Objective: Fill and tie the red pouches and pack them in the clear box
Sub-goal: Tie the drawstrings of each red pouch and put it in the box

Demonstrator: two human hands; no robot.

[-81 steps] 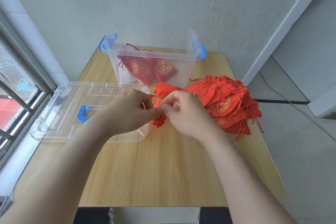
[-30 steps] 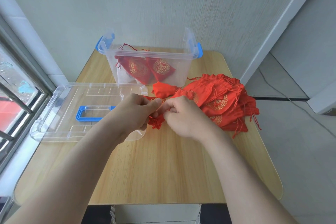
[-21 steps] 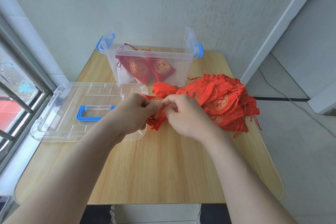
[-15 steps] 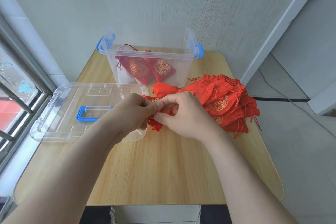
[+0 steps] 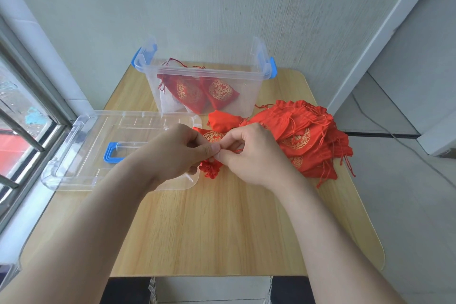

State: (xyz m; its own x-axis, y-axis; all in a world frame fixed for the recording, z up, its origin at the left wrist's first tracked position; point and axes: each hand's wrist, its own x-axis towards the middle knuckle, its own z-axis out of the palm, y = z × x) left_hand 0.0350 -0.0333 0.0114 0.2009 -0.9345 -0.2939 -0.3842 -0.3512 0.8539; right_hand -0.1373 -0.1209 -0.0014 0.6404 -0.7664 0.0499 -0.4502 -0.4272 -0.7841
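Observation:
A red pouch [image 5: 212, 136] with a gold emblem lies on the table between my hands, its gathered neck [image 5: 210, 171] bunched toward me. My left hand [image 5: 176, 153] and my right hand [image 5: 251, 153] meet over it, thumbs and forefingers pinching its thin red drawstring. Most of the pouch is hidden under my fingers. The clear box [image 5: 249, 96] with blue latches stands at the back and holds two filled red pouches [image 5: 197, 92]. A pile of several flat red pouches [image 5: 303, 136] lies to the right, with one plain red bundle [image 5: 222, 122] in front of the box.
The clear lid [image 5: 81, 145] with a blue handle lies flat on the left of the wooden table [image 5: 222, 229]. A window frame [image 5: 27, 116] runs along the left side. A wall stands right behind the box, and the floor drops away at the right.
Both hands have kept working the drawstring at the same spot; the fingertips shifted slightly and the pouch's neck is now gathered tight below them.

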